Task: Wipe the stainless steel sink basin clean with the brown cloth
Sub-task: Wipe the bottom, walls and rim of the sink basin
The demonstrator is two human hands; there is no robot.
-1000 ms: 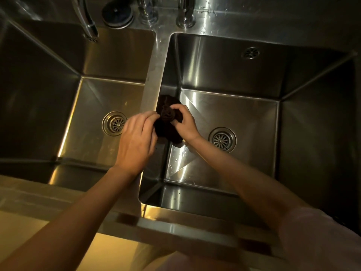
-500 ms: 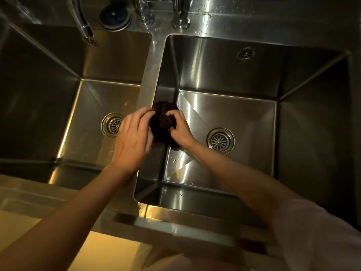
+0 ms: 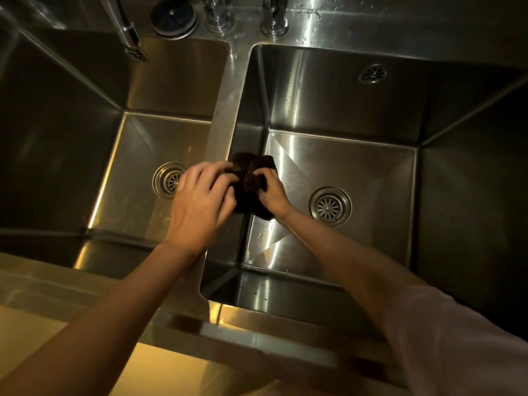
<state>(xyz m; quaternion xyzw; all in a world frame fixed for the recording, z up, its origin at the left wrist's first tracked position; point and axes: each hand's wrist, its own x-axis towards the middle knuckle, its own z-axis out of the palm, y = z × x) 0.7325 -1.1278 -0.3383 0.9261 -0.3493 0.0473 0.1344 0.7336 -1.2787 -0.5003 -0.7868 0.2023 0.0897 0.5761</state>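
Stainless steel double sink seen from above; right basin [image 3: 343, 178] and left basin [image 3: 154, 155] lie side by side, parted by a narrow steel divider [image 3: 221, 115]. Brown cloth [image 3: 251, 185] bunched into a dark wad, held over the left edge of the right basin, just beside the divider; whether it touches the steel cannot be told. Left hand [image 3: 200, 204] reaches in from the near left, its fingers curled onto the left side of the cloth; right hand [image 3: 273, 194] comes from the near right, fingers and thumb pinching the right side of the same wad; both hands thus grip the cloth, close together. Right forearm ends in a pale sleeve [image 3: 457, 344] at the near right corner. Round drain [image 3: 330, 207] sits in the floor of the right basin, right of the hands; a second drain [image 3: 168, 180] in the left basin is partly hidden by the left hand. Overflow hole [image 3: 372, 73] marks the far wall of the right basin; tap spout [image 3: 128, 32] hangs over the far left basin; water droplets [image 3: 261, 232] dot the right basin floor near the hands.
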